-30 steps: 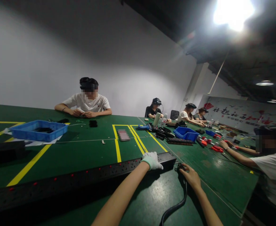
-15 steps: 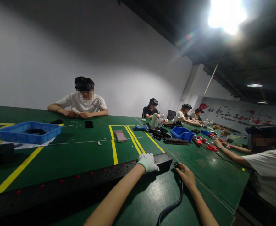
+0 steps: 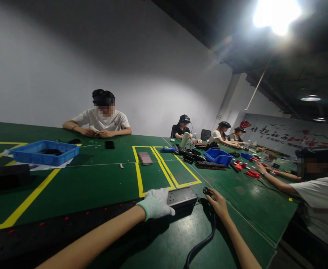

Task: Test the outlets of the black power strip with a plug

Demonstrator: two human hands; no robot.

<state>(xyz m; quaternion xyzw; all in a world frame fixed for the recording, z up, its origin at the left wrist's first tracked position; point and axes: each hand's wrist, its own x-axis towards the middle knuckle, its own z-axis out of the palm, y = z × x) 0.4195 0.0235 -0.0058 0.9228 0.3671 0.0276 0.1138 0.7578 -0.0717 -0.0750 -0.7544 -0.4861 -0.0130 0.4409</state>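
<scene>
Grasping from above, the person's left hand (image 3: 156,203), in a pale glove with a green cuff, wraps over a long black power strip (image 3: 182,194) just below the middle of the frame. The strip slants from the lower left edge to the centre, with a row of red dots along it; thin wires (image 3: 199,200) show at its right end. Just right of there, the bare right hand (image 3: 218,203) pinches a small black piece (image 3: 207,191) between thumb and fingers. A thick black cable (image 3: 201,243) curves from beneath that hand to the bottom edge. Both hands are over a green table (image 3: 102,183) marked with yellow tape (image 3: 139,177). A shallow blue tray (image 3: 45,160) sits at middle left, a pink rectangle (image 3: 145,158) near centre, and a blue bin (image 3: 217,157) right of centre. A co-worker in white (image 3: 102,121) sits at upper left; another co-worker (image 3: 321,198) leans in at the right edge.
</scene>
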